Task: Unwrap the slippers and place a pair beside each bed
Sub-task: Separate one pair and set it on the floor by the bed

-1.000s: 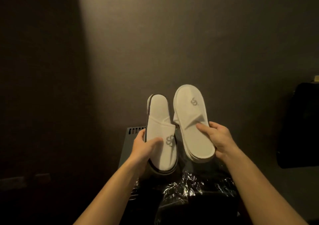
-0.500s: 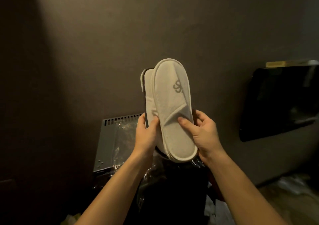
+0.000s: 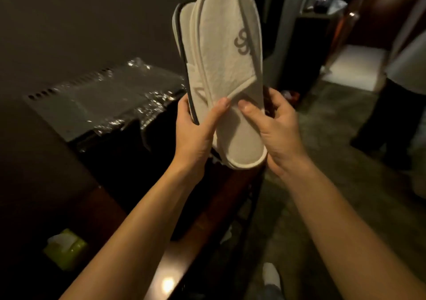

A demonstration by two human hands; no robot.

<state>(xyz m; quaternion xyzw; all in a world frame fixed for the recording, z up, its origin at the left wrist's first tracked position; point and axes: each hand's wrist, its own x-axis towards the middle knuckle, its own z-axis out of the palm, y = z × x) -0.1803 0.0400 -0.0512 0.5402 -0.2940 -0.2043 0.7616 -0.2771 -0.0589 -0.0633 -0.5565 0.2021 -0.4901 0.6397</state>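
Two white hotel slippers are stacked one over the other and held upright in front of me. The front slipper shows a grey logo near its toe; the back slipper peeks out at the left with a dark sole edge. My left hand grips the stack's left side, thumb on the front slipper. My right hand holds the right side near the heel, thumb pressed on the insole. Crumpled clear plastic wrapping lies on a grey box at the left.
A dark wooden desk runs along my left with a yellow-green tissue pack on it. Carpeted floor lies to the right. Another person stands at the right edge. A dark cabinet with items stands behind.
The two slippers, held side by side a second ago, are now stacked together. My view has swung right, and both hands have closed in on the stack.
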